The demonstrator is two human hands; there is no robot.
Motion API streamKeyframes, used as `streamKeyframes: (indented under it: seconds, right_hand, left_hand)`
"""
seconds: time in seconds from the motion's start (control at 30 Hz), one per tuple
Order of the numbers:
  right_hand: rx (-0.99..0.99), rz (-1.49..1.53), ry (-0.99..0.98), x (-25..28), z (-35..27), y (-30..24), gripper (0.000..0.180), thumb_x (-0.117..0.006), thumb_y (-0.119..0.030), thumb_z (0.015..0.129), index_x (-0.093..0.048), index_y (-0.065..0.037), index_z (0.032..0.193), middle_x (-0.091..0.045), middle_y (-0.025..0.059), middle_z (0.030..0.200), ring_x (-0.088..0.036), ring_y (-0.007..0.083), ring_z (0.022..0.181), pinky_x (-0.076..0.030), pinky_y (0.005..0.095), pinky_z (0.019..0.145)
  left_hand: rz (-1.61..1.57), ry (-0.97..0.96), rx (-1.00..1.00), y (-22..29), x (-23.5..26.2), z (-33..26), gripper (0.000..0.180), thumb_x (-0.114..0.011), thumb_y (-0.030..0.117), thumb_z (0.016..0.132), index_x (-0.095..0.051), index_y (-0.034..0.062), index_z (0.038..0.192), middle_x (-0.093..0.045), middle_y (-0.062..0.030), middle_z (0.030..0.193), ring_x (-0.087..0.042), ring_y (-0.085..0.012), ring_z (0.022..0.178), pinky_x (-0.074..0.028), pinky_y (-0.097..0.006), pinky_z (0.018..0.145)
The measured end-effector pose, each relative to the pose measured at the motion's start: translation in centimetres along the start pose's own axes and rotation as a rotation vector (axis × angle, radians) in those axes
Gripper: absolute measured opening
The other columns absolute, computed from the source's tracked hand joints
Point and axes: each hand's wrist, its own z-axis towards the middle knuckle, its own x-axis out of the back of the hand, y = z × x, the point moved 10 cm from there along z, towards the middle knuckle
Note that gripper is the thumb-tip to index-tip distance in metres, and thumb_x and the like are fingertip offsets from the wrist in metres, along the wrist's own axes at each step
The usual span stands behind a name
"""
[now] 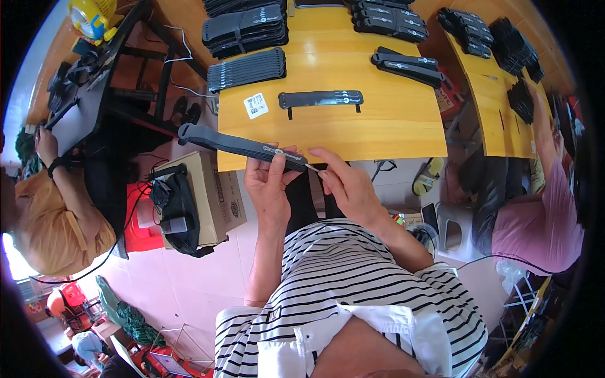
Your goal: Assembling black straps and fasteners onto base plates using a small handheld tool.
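Note:
My left hand [268, 189] is closed around a stack of long black straps [230, 143] with pale printing, held just off the table's near edge. The stack points up to the left, its rounded end furthest from me. At its near right end, my right hand [350, 189] pinches a thin metal tool [312, 167], whose tip touches or nearly touches the straps. The exact kind of tool is too small to make out. A single black strap [321, 99] lies flat on the yellow wooden table [378, 135], with two short black strips below it.
A white printed label [255, 106] lies left of the single strap. Stacked black straps [246, 69] line the table's left, with more bundles [391, 25] at the back right. A cardboard box [201, 208] stands on the floor at left. Co-workers sit on both sides.

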Motion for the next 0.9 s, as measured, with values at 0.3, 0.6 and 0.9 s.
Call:
streamKeyframes:
  seconds: [0.3, 0.6, 0.9]
  right_hand:
    - [0.216, -0.191, 0.173, 1.1, -0.3, -1.9, 0.027, -0.049, -0.006, 0.086, -0.052, -0.007, 0.113, -0.056, 0.0088, 0.062, -0.056, 0.0219, 0.052, -0.044, 0.0309, 0.051]
    - [-0.162, 0.424, -0.134, -1.0, 0.1, 1.5, 0.010, -0.045, -0.006, 0.089, -0.046, -0.004, 0.099, -0.048, 0.0007, 0.061, -0.039, 0.0040, 0.044, -0.030, 0.0185, 0.039]
    - [-0.271, 0.579, -0.162, -1.1, -0.2, 2.4, 0.009, -0.048, -0.008, 0.089, -0.047, -0.005, 0.097, -0.045, -0.0009, 0.058, -0.040, 0.0047, 0.048, -0.029, 0.0199, 0.042]
  left_hand:
    - [0.008, 0.010, 0.004, -0.1, 0.1, 0.2, 0.021, -0.051, 0.008, 0.089, -0.050, -0.0001, 0.108, -0.062, -0.0169, 0.095, -0.064, -0.0220, 0.085, -0.057, -0.030, 0.067]
    - [0.009, 0.029, 0.040, -0.2, -0.2, 0.0, 0.023, -0.051, 0.005, 0.088, -0.046, -0.0022, 0.109, -0.061, -0.0176, 0.095, -0.063, -0.0226, 0.086, -0.056, -0.027, 0.068]
    - [0.021, -0.017, 0.017, -0.4, -0.6, 0.1, 0.022, -0.051, 0.007, 0.089, -0.048, 0.0007, 0.110, -0.061, -0.0180, 0.097, -0.063, -0.0243, 0.086, -0.055, -0.031, 0.070]
